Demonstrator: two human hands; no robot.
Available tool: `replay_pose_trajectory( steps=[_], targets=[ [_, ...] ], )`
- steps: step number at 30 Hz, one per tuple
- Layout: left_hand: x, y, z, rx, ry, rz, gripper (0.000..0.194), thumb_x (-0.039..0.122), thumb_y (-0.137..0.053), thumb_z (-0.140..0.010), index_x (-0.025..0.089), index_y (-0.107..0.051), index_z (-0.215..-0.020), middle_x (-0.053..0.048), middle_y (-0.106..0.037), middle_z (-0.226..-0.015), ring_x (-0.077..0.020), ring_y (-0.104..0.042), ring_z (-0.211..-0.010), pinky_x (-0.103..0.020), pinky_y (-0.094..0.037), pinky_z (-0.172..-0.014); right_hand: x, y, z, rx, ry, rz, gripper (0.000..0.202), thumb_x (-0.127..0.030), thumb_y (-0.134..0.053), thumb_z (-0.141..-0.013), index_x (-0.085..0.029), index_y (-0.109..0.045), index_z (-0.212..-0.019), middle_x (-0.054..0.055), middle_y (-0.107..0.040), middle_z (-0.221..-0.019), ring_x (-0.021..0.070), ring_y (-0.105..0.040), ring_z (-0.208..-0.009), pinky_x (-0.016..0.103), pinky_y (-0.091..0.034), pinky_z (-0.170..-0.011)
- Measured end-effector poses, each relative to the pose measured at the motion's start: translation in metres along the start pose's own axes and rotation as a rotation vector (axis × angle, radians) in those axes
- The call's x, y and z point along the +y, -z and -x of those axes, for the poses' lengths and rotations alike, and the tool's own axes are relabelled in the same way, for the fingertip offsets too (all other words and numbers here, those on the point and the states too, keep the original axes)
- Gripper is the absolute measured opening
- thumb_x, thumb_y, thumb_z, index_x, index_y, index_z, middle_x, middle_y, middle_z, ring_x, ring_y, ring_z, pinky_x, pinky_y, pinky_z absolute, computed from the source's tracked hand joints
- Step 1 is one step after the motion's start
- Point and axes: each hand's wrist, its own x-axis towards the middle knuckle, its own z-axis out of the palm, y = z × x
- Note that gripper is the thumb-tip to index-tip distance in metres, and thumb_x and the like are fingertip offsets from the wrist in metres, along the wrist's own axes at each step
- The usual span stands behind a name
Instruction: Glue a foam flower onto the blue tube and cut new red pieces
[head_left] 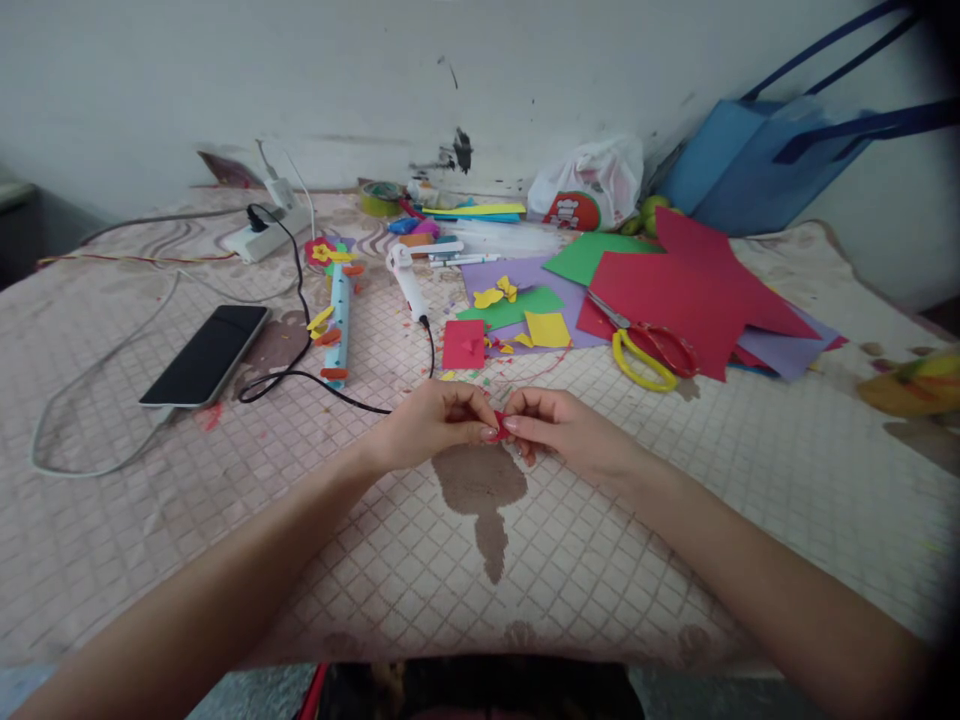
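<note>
A small red piece (502,426) is pinched between the fingertips of both hands, above the middle of the patterned tablecloth. My left hand (435,424) holds its left side with thumb and forefinger. From the right, my right hand (559,430) grips the other side, with the thumb on top. The fingers cover much of the piece, so its full shape is hidden. Just beyond the hands lie a red square (463,344), a yellow piece (548,329) and small scraps. A white glue gun (407,284) rests behind my left hand.
Yellow-and-red scissors (645,360) lie on the right by red sheets (675,295). At left are a phone (206,355), cables, a power strip (270,232) and a decorated blue strip (340,320). A blue bag (757,165) and white plastic bag (592,185) stand at the back.
</note>
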Motion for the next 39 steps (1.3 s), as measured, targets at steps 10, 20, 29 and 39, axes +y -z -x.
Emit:
replay_pose_trajectory(
  steps=[10,20,29,39],
  targets=[
    [-0.0081,-0.0017,-0.0014,0.041,0.002,0.026,0.021,0.019,-0.070,-0.069,0.012,-0.057,-0.082,-0.002,-0.064,-0.073,-0.0106,-0.061,-0.070,-0.024,-0.048,-0.066,-0.0026,-0.0035,0.0003,-0.002,0.009,0.064,0.017,-0.032,-0.062,-0.078,-0.017,-0.054,-0.076,-0.004,-0.050,-0.061,0.0074,-0.048,-0.053,0.022,-0.044,-0.050],
    [-0.0059,-0.0030,-0.0010,0.051,-0.015,0.044,0.024,0.019,-0.072,-0.067,0.012,-0.055,-0.082,-0.003,-0.064,-0.076,-0.0121,-0.062,-0.073,-0.026,-0.049,-0.070,-0.0017,-0.0039,0.0006,0.017,-0.006,-0.018,0.016,-0.031,-0.064,-0.077,-0.017,-0.055,-0.076,-0.004,-0.052,-0.062,0.0074,-0.049,-0.053,0.022,-0.044,-0.051],
    [-0.0058,-0.0021,-0.0009,0.037,-0.069,-0.017,0.014,0.018,-0.068,-0.071,0.011,-0.060,-0.080,-0.005,-0.066,-0.080,-0.0117,-0.061,-0.074,-0.025,-0.049,-0.070,-0.0011,-0.0031,0.0005,0.085,-0.013,-0.078,0.017,-0.031,-0.065,-0.075,-0.017,-0.055,-0.074,-0.004,-0.052,-0.062,0.0073,-0.049,-0.052,0.022,-0.043,-0.050],
    [-0.0028,-0.0029,0.0001,0.087,-0.083,-0.060,0.010,0.019,-0.067,-0.071,0.011,-0.061,-0.076,-0.003,-0.065,-0.075,-0.0112,-0.061,-0.071,-0.024,-0.048,-0.068,0.0000,-0.0029,0.0017,0.040,0.004,-0.059,0.017,-0.032,-0.064,-0.078,-0.017,-0.057,-0.079,-0.002,-0.055,-0.071,0.0067,-0.049,-0.055,0.021,-0.044,-0.051]
  ],
)
